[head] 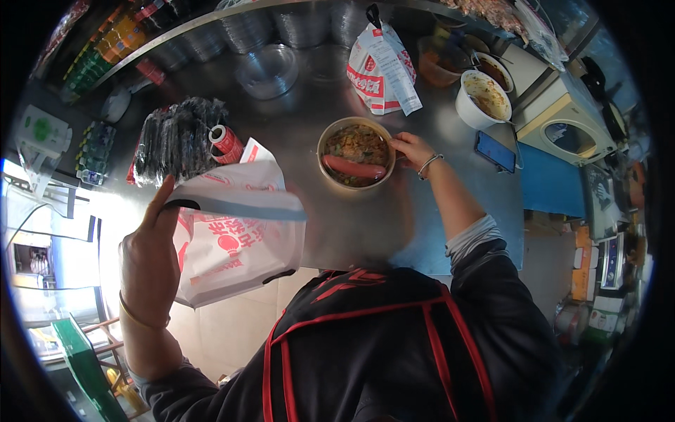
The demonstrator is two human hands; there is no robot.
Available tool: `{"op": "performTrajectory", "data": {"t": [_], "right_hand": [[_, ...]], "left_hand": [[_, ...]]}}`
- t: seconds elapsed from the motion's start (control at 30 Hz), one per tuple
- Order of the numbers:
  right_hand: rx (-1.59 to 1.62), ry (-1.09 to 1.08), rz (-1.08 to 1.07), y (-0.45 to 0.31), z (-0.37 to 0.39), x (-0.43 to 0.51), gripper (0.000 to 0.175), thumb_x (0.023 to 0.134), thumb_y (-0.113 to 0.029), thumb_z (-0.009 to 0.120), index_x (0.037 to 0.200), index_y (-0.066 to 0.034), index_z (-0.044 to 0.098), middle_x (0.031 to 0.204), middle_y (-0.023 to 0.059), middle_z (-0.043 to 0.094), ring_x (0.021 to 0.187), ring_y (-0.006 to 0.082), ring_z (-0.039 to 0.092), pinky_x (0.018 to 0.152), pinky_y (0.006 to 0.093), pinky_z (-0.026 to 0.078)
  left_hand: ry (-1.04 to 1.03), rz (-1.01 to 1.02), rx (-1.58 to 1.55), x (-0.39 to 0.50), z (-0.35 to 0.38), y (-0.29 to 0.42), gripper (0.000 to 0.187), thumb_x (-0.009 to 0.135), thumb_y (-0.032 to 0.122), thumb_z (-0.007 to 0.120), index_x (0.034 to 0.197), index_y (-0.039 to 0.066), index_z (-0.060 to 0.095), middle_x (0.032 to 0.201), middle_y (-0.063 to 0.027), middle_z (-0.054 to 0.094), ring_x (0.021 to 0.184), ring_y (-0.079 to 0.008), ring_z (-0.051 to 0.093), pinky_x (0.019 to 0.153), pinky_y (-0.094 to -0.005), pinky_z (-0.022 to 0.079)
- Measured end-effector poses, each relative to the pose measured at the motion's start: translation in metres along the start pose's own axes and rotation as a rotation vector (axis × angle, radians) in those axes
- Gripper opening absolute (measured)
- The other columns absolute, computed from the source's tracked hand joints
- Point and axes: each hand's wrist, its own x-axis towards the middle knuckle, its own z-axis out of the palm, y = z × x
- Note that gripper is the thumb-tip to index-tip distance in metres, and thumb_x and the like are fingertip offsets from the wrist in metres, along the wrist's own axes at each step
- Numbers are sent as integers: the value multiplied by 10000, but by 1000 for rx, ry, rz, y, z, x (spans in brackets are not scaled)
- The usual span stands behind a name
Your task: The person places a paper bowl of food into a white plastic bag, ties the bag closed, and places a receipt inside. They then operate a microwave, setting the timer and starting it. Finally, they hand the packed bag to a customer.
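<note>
My left hand [150,258] grips the rim of a white plastic carrier bag [242,248] with red print, its mouth spread wide and its body hanging over the front edge of the steel counter. My right hand [414,151] is at the right rim of a round paper bowl [321,153], thumb and fingers pinching it. In the bowl lies fried rice or a similar chopped dish [358,142] with a pink sausage [354,168] on top. A clear lid does not plainly show on the bowl. The bowl stands on the steel counter [348,227], to the right of the bag.
Black-wrapped utensil packs [176,137] and a red printed roll [227,145] lie beyond the bag. A tied takeaway bag [381,71] with a receipt stands behind the bowl. Farther right are a white tub [482,100] and a phone [495,152]; clear round containers [268,71] stand at the back.
</note>
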Motion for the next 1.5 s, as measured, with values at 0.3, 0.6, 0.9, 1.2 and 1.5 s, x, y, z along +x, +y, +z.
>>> {"op": "performTrajectory", "data": {"t": [0.3, 0.6, 0.9, 1.2, 1.5], "right_hand": [[695, -88, -89, 50, 9, -46, 85, 775, -94, 593, 842, -67, 547, 814, 48, 571, 748, 185, 592, 647, 374, 528], [912, 13, -165, 47, -6, -165, 236, 796, -104, 481, 1023, -43, 509, 993, 111, 568, 940, 268, 576, 829, 439, 510], [1177, -184, -99, 15, 54, -157, 458, 837, -196, 477, 1242, 13, 438, 1205, 160, 533, 1104, 315, 535, 920, 472, 459], [1051, 87, -427, 12, 53, -129, 368, 908, -282, 462, 1190, -49, 498, 1125, 63, 572, 1055, 197, 547, 931, 337, 428], [1295, -65, -249, 0, 70, -126, 301, 831, -160, 468, 1098, -28, 511, 1083, 112, 568, 1014, 257, 557, 857, 422, 484]], "left_hand": [[177, 23, -42, 47, 13, -1, 565, 766, -145, 342, 1273, 65, 479, 1308, -147, 493, 1036, -347, 587, 796, -375, 524], [194, 102, 144, 123, 78, 31, 523, 764, -7, 464, 1281, 73, 455, 1366, -98, 440, 711, -280, 661, 594, -350, 544], [285, 527, 142, 102, 110, 104, 352, 790, 92, 511, 1138, 70, 562, 1444, -113, 339, 496, -130, 585, 416, -281, 489], [90, 1122, -282, 17, 129, 125, 540, 761, 142, 551, 1296, 150, 479, 1333, -129, 485, 660, -88, 632, 545, -218, 512], [-294, -108, -2101, 97, 290, 78, 443, 838, 140, 544, 1269, 80, 460, 1106, -159, 599, 987, -310, 589, 833, -390, 479]]}}
